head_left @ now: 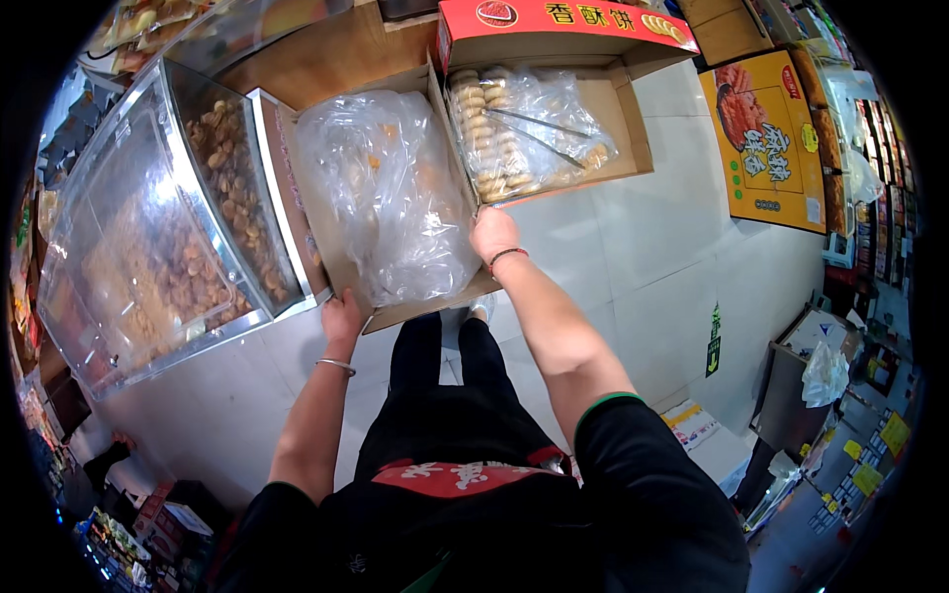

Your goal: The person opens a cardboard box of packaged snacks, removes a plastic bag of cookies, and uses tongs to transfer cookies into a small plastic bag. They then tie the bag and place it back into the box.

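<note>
An open cardboard box [420, 312] is in front of me, lined with a crumpled clear plastic bag [395, 198]. A few orange-brown pieces show faintly through the bag. My left hand [342, 318] grips the box's near left corner, its fingers partly hidden by the cardboard. At the near right side, my right hand [494, 233] is closed on the box's edge. Just beyond that hand stands a second open box with a red flap [593, 25]. It holds rows of round biscuits [494, 148] under clear plastic, with metal tongs [542, 124] lying on top.
Clear-lidded metal-framed bins [148, 237] of brown snacks adjoin the box on the left. A yellow printed carton [766, 143] stands at the far right. Grey floor tiles [633, 257] carry a green arrow sticker [714, 341]. A white box [707, 445] sits low at the right.
</note>
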Available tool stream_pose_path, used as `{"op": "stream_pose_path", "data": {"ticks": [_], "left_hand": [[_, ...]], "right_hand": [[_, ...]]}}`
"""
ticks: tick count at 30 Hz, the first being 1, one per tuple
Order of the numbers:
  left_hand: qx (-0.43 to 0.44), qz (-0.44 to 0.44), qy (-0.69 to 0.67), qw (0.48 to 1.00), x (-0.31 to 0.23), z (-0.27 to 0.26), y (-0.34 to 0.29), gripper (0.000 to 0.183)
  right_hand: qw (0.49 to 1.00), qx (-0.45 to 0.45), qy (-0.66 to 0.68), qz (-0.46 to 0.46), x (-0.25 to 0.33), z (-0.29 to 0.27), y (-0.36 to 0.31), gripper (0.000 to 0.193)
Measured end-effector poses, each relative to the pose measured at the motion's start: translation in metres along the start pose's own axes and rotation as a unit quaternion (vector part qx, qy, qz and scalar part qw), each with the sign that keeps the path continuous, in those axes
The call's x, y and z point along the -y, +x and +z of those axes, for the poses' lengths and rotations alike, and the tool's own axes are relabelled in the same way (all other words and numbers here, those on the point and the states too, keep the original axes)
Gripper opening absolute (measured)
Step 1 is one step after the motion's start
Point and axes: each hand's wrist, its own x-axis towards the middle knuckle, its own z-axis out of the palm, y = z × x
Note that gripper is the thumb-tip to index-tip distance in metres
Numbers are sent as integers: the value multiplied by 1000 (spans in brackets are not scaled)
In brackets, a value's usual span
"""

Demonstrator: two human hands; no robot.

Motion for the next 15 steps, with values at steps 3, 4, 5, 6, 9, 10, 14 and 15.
{"op": "stream_pose_path", "data": {"ticks": [3,4,5,6,9,10,14,15], "left_hand": [[5,29,-55,998,2,-14,-22,48],[9,40,-81,996,-2,-26,-35,47],[5,46,-103,994,-3,-34,-48,45],[-2,51,-124,991,-3,-44,-63,44],[-4,58,-145,988,-4,-69,-107,42],[-2,59,-145,988,-5,-77,-122,41],[4,19,-166,986,-15,-106,-172,37],[-3,31,-181,983,-15,-111,-179,36]], "right_hand": [[997,-50,16,-57,-10,-8,-26,19],[996,-53,14,-65,-13,-12,-38,19],[996,-56,13,-72,-18,-17,-52,19],[995,-60,12,-83,-19,-24,-65,19],[991,-67,46,-103,-23,-49,-105,19],[990,-70,52,-108,-23,-57,-118,19],[987,-66,88,-116,-32,-86,-159,21],[986,-60,101,-117,-37,-91,-166,22]]}}
